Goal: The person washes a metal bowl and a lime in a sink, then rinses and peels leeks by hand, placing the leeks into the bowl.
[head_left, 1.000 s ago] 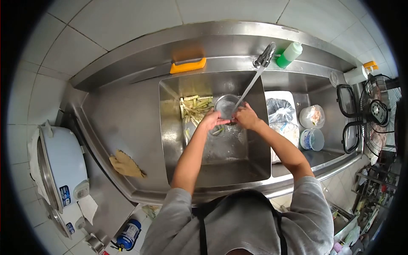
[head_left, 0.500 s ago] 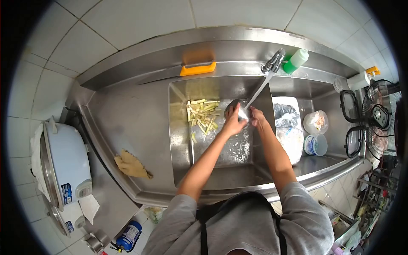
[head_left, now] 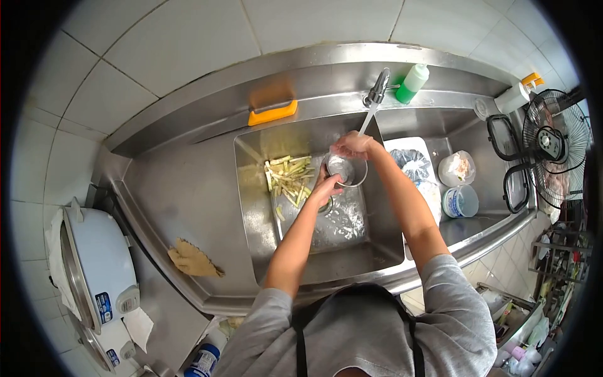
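A steel bowl [head_left: 358, 172] is tilted over the sink basin [head_left: 326, 264], its round opening toward me and water inside. My left hand [head_left: 326, 187] is closed around the near left side of the bowl. At the far rim, my right hand [head_left: 353, 146] is under the stream from the faucet [head_left: 378, 88]; its fingers are blurred by motion and water. Pale green cut vegetable strips [head_left: 290, 179] lie in the left part of the basin. Wet suds cover the basin floor below the bowl.
A yellow-handled tool [head_left: 273, 114] and a green soap bottle [head_left: 412, 84] stand along the back ledge. The right basin holds a white tray with bags [head_left: 411, 163] and two plastic tubs [head_left: 460, 201]. A brown cloth [head_left: 193, 257] lies on the left drainboard.
The bowl has turned from its outside facing up to its opening facing up. My right hand has moved up and left, from beside the bowl to its far rim under the water.
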The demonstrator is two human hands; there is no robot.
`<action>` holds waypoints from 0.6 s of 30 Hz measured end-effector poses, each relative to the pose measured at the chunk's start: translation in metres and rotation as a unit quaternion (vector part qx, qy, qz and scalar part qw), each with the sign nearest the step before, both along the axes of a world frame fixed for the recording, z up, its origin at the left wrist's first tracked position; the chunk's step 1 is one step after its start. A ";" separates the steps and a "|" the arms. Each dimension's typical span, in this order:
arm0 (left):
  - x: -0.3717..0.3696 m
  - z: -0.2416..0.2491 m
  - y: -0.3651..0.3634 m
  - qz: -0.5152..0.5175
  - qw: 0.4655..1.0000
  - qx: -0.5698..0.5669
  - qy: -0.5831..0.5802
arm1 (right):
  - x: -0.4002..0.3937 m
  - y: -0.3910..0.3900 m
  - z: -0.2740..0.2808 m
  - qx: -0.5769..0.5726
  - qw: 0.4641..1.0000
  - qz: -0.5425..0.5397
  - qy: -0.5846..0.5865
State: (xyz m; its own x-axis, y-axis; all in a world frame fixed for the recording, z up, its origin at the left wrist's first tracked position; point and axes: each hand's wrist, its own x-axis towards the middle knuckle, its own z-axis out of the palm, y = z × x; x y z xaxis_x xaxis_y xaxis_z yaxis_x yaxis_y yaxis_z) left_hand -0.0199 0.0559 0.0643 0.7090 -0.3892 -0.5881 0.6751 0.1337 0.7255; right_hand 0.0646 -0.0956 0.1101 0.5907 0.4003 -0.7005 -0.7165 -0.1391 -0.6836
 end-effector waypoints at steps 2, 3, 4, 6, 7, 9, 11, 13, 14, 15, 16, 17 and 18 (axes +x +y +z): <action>-0.003 -0.006 0.003 -0.005 1.000 -0.024 0.011 | 0.004 -0.002 -0.014 -0.175 0.972 0.057 -0.147; -0.004 -0.005 0.005 0.008 1.000 -0.026 0.009 | 0.001 0.000 -0.018 -0.173 0.972 0.059 -0.150; -0.006 -0.001 0.008 0.010 1.000 -0.023 0.008 | -0.008 0.002 -0.022 -0.151 0.977 0.056 -0.141; -0.007 0.011 0.011 -0.004 1.000 0.001 -0.022 | -0.015 0.004 -0.049 -0.196 0.941 0.137 -0.239; -0.010 0.030 0.009 0.026 0.996 0.023 -0.081 | -0.018 0.007 -0.073 -0.299 0.872 0.204 -0.329; -0.011 0.011 0.002 0.039 0.907 0.187 -0.374 | -0.037 0.020 -0.079 -0.355 0.860 0.152 -0.333; -0.014 0.030 -0.004 0.022 0.823 0.295 -0.485 | -0.061 0.035 -0.091 0.012 0.983 -0.158 -0.091; -0.017 0.038 0.000 0.012 0.785 0.359 -0.505 | -0.075 0.035 -0.063 0.227 0.940 -0.250 -0.039; -0.014 0.041 0.003 0.006 0.739 0.419 -0.527 | -0.078 0.023 -0.046 0.219 0.945 -0.243 0.006; -0.008 0.042 0.009 -0.018 0.712 0.414 -0.567 | -0.084 0.010 -0.039 0.209 0.948 -0.235 0.054; -0.007 0.039 0.010 -0.018 0.715 0.412 -0.564 | -0.087 -0.003 -0.050 0.219 0.935 -0.274 0.049; -0.002 0.037 0.009 -0.073 0.646 0.457 -0.607 | -0.091 -0.016 -0.061 0.245 0.914 -0.319 0.056; 0.002 0.035 0.007 -0.127 0.569 0.497 -0.643 | -0.095 -0.021 -0.062 0.272 0.889 -0.362 0.063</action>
State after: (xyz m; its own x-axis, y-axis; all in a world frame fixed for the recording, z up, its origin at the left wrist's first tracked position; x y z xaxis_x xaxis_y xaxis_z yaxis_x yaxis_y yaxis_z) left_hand -0.0177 0.0632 0.0992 0.7965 -0.5040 0.3340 -0.5936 -0.7571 0.2729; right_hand -0.0301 -0.1168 0.0481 0.7617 0.2467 -0.5991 -0.5595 0.7168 -0.4162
